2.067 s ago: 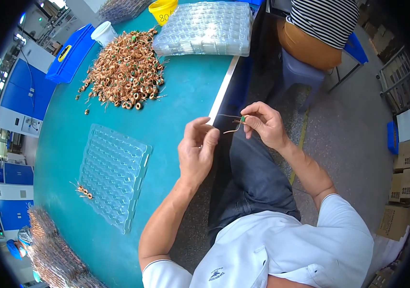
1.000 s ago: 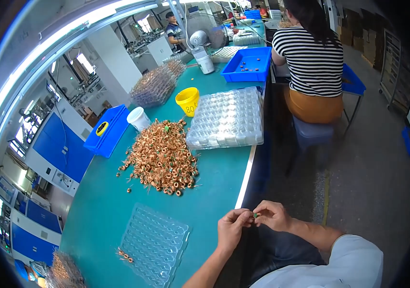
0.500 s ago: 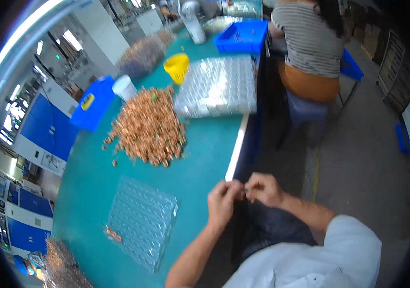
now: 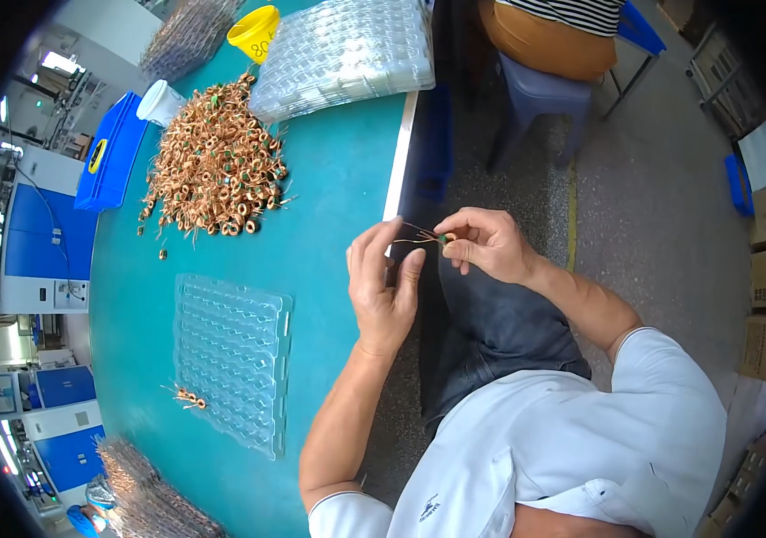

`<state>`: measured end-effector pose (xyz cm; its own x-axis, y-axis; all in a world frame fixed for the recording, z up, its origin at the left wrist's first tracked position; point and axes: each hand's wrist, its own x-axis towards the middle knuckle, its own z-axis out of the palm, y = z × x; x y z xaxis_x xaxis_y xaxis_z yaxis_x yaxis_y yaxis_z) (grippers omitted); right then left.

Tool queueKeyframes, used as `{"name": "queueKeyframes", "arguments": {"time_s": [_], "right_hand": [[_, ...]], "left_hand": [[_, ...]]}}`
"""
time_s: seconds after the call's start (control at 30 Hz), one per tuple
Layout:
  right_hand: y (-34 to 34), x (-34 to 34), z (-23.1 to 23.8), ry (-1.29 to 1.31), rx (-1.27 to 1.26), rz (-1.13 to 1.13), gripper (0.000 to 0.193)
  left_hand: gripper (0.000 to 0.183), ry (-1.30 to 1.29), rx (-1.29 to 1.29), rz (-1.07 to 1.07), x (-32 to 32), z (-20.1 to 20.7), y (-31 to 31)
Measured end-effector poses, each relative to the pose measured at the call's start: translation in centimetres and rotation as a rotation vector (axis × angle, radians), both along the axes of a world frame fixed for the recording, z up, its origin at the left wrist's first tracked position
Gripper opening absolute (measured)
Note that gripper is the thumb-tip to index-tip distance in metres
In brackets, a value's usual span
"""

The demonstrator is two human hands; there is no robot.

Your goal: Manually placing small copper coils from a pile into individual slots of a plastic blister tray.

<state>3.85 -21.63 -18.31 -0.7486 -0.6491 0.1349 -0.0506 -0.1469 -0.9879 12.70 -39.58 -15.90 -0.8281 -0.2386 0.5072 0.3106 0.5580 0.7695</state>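
1. The right hand (image 4: 495, 247) pinches a small coil (image 4: 446, 239) between its thumb and finger.
2. The coil has green on it, and its thin wires (image 4: 417, 240) stick out toward the left hand (image 4: 385, 291).
3. The left hand has its thumb and fingers spread apart. The wire ends are right by its fingertips, but I cannot tell if they touch.
4. The two hands are near each other but not together. The coil is up in the air, just past the edge of the green table (image 4: 338, 179), over the person's dark pants (image 4: 500, 336).
5. On the table, to the left of the left hand, lies a clear tray (image 4: 230, 350) with rows of dents. A few coils (image 4: 190, 398) sit at its lower left corner.
6. Farther up is a big pile (image 4: 213, 166) of copper coils. One loose coil (image 4: 163, 255) lies just below it.
7. Next to the pile are a stack (image 4: 347, 58) of clear trays, a yellow tub (image 4: 254, 34), a white cup (image 4: 160, 103) and a blue bin (image 4: 114, 152).
8. Past the table, another person (image 4: 553, 40) sits on a stool (image 4: 540, 90).
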Motion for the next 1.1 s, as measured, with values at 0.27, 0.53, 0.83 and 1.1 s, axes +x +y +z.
{"name": "queueKeyframes", "arguments": {"time_s": [0.27,0.53,0.83,1.1], "right_hand": [[0.4,0.1,1.3,0.302,0.143,0.0,0.022],[1.2,-0.3,1.3,0.49,0.286,0.012,0.025],[1.1,0.5,1.4,0.731,0.321,0.006,0.022],[1.1,2.0,-0.1,0.267,0.112,-0.266,0.019]], "left_hand": [[0.023,0.04,-0.143,-0.075,-0.4,-0.4,-0.2],[0.017,0.05,-0.207,-0.09,-0.6,-0.4,0.5],[0.008,-0.17,-0.093,-0.105,-0.4,-0.5,0.3],[0.049,-0.387,0.634,-0.161,0.5,0.3,2.1]]}}
